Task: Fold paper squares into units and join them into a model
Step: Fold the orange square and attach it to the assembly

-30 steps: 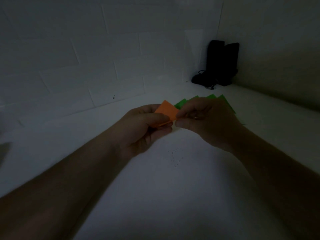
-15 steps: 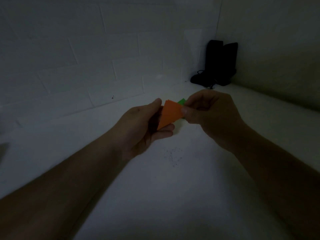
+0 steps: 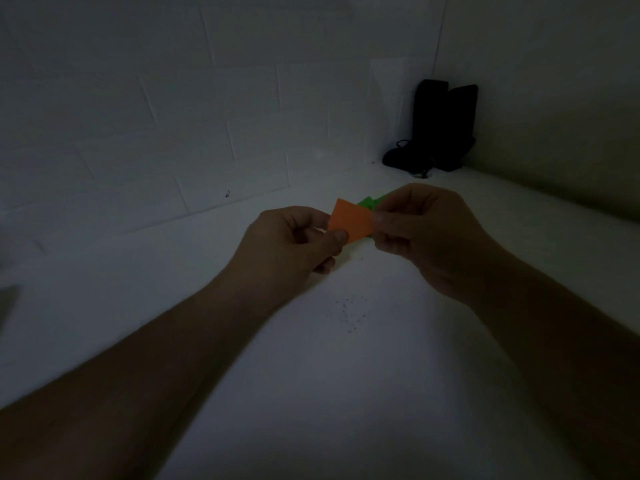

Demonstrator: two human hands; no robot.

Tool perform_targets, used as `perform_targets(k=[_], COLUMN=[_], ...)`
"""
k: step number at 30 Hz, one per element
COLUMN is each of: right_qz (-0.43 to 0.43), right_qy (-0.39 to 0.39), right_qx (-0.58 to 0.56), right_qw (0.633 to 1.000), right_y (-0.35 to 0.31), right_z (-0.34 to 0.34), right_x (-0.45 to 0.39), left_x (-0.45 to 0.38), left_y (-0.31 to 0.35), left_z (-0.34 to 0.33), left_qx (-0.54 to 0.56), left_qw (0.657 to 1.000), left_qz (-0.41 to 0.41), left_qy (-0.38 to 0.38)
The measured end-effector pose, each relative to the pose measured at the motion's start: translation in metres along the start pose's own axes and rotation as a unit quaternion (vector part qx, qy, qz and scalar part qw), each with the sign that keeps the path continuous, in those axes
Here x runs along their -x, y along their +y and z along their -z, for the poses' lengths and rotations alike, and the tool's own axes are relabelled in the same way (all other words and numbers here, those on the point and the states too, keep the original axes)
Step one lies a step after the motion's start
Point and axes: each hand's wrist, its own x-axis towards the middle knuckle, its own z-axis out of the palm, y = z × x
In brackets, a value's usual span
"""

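Here, at centre frame, I see the left hand (image 3: 294,244) and right hand (image 3: 422,233) each pinching an edge of the orange paper (image 3: 349,220) above the green pieces (image 3: 367,202), seemingly mid-fold; next needs a crisp, aligned crease.

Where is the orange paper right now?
In the head view, the orange paper is centre frame, held above the white table, pinched between left hand and right hand, with green paper just behind.

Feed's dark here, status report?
Left hand and right hand pinching orange paper. Green paper behind it. Nothing in the way.
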Motion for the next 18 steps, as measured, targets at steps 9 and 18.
perform_targets(k=[9, 18], right_qz=[-0.044, -0.099], right_qy=[0.004, -0.067], right_qx=[-0.022, -0.033], right_qw=[0.999, 0.992], right_y=[-0.0048, -0.002], right_z=[-0.0015, -0.0087], right_x=[0.004, 0.0074], left_x=[0.0019, -0.0003], left_y=[0.0064, 0.004], left_z=[-0.0035, -0.0012], left_qx=[0.08, 0.085], left_qw=[0.997, 0.996], left_qz=[0.007, 0.006], left_qy=[-0.019, -0.02])
